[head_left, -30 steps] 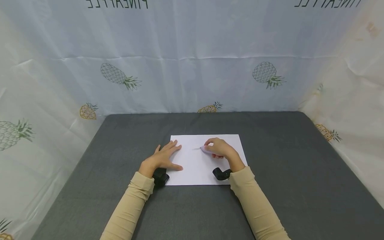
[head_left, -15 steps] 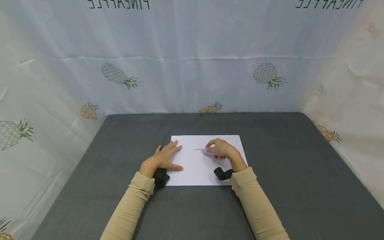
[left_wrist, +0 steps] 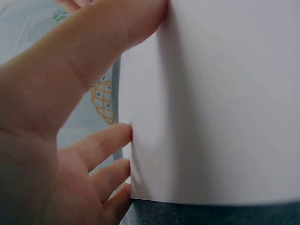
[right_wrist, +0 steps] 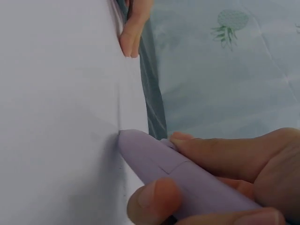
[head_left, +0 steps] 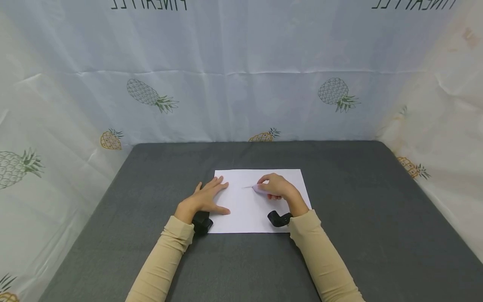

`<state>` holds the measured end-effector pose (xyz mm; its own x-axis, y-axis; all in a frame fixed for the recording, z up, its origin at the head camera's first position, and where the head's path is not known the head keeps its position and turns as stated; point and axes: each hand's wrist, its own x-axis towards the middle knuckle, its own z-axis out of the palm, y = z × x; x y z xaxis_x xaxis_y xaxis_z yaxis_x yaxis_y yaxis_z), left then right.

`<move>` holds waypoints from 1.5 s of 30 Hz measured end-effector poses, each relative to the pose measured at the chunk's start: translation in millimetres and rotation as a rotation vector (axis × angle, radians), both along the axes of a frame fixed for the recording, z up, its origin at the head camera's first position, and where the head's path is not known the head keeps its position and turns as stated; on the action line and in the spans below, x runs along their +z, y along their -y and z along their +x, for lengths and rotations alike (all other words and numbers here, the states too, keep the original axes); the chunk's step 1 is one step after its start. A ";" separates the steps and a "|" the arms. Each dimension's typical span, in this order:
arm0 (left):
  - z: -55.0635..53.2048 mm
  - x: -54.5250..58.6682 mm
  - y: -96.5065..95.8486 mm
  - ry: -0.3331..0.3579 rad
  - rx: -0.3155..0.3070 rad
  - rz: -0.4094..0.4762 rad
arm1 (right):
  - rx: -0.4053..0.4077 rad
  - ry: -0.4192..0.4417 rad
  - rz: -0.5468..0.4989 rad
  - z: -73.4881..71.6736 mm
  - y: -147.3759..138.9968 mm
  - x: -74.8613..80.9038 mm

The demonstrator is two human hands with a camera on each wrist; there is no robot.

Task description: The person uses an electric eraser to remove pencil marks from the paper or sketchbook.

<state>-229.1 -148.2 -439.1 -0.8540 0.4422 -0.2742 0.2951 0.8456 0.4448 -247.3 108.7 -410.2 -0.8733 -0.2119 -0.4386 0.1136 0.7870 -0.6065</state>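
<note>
A sheet of white paper [head_left: 241,218] lies on the dark grey table. My left hand [head_left: 205,197] rests on its left side with fingers spread, fingertips at the edge in the left wrist view. My right hand [head_left: 279,188] grips a lilac utility knife [head_left: 260,189] with a thick, tapered body. In the right wrist view the utility knife [right_wrist: 173,168] leans low over the sheet, its nose on the paper. The thumb [right_wrist: 211,152] lies along its side by a small raised slider. A thin straight line [head_left: 247,187] runs left from the nose.
Black wrist devices [head_left: 278,218] sit below both wrists, over the paper's lower corners. The grey tabletop [head_left: 358,201] extends around the sheet. Behind it hangs a pale curtain [head_left: 241,100] printed with pineapples.
Half a second ago the knife's nose sat slightly nearer the person; now it is back a little farther, at the line's right end. The left hand has stayed in place.
</note>
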 end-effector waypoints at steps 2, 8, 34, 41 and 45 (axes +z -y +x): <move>0.2 0.2 -0.1 0.001 0.002 -0.001 | 0.003 -0.004 -0.022 -0.4 0.3 -0.7; 0.8 0.0 0.0 0.004 -0.002 0.004 | 0.010 0.017 0.012 -0.2 -2.2 -0.3; 0.2 -0.2 -0.4 0.001 -0.006 0.002 | 0.012 0.032 0.023 0.2 -5.8 1.6; 0.4 0.2 -0.2 -0.002 -0.003 -0.002 | 0.006 -0.010 -0.019 -1.2 -1.8 -1.6; 0.1 -0.6 -0.3 -0.004 -0.007 -0.002 | 0.022 0.004 0.011 -1.4 -4.1 -0.5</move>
